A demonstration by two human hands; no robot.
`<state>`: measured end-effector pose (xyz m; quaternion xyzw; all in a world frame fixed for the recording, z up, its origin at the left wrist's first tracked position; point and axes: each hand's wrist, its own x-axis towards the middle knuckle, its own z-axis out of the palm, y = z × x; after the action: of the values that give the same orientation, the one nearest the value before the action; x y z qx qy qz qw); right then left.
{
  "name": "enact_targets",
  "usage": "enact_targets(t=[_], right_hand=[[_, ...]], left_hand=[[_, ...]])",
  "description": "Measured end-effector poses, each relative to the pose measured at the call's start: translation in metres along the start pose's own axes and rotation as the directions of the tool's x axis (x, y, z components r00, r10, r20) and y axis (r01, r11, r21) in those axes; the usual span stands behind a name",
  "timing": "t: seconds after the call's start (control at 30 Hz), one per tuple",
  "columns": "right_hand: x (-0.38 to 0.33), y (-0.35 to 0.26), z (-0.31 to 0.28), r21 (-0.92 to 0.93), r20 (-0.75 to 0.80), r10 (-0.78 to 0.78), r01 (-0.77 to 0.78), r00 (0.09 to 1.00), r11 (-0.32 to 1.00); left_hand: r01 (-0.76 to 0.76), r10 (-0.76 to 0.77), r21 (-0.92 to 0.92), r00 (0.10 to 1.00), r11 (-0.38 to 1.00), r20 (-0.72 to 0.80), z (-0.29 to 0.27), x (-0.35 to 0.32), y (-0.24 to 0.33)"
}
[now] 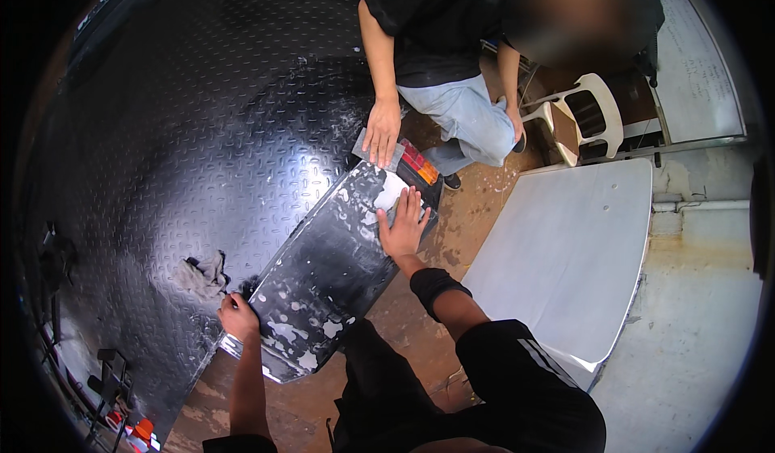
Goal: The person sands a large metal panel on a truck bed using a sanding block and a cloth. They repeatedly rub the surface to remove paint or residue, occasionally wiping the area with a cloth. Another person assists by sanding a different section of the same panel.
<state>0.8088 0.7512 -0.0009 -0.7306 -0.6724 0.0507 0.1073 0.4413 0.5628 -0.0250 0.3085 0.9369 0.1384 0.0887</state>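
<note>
A black curved vehicle body panel (323, 279) with white patches lies against the edge of a checker-plate deck. My left hand (239, 316) grips the panel's near left edge. My right hand (402, 223) presses flat on the panel's far end, fingers spread, next to a white patch (393, 190). Another person's hand (382, 132) presses a grey sanding sheet (365, 148) onto the panel's far corner, beside a red and orange tail lamp (420, 164).
The black checker-plate deck (202, 130) fills the left. A grey rag (202, 274) lies on it near my left hand. A white flat panel (565, 251) rests at right, a white plastic chair (585, 118) behind. The other person crouches at the top.
</note>
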Motion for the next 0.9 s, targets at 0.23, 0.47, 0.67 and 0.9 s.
enact_targets(t=[0.23,0.47,0.67,0.9], right_hand=[[0.0,0.0,0.0,0.003,0.003,0.006,-0.006,1.0,1.0],[0.0,0.001,0.0,0.007,0.0,0.002,-0.002,1.0,1.0],[0.001,0.0,-0.001,0.013,0.005,0.006,-0.006,1.0,1.0],[0.001,-0.001,-0.003,0.01,0.024,0.009,-0.009,1.0,1.0]], left_hand=[[-0.002,0.001,-0.007,1.0,1.0,-0.006,0.001,0.0,0.0],[-0.024,0.024,-0.009,1.0,1.0,-0.002,0.0,0.0,0.002],[0.02,-0.02,-0.007,1.0,1.0,0.009,0.001,0.0,0.001],[0.014,-0.014,-0.017,1.0,1.0,-0.004,0.005,-0.001,-0.005]])
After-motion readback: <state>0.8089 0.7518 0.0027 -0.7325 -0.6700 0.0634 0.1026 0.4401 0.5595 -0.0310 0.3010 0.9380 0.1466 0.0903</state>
